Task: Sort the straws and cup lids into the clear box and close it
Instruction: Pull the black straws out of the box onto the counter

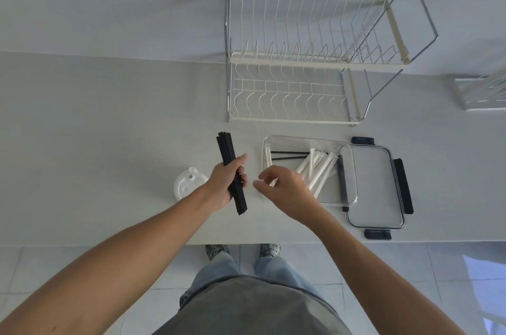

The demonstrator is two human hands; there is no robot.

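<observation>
My left hand [228, 182] grips a bundle of black straws [227, 151], held nearly upright over the counter to the left of the clear box [353, 167]. My right hand [284, 188] hovers at the box's near left corner, fingers curled and apart, with nothing clearly in them. Inside the box lie several white wrapped straws [319, 167] and two black straws [290, 155]. A white cup lid [189, 184] rests on the counter left of my left hand. The box's clear lid [375, 187] with black clips lies partly under the box's right edge.
A white two-tier wire dish rack [301, 61] stands behind the box against the wall. Another metal rack [482, 94] shows at the far right edge. The counter's front edge [410, 241] runs just below the lid, with tiled floor beneath.
</observation>
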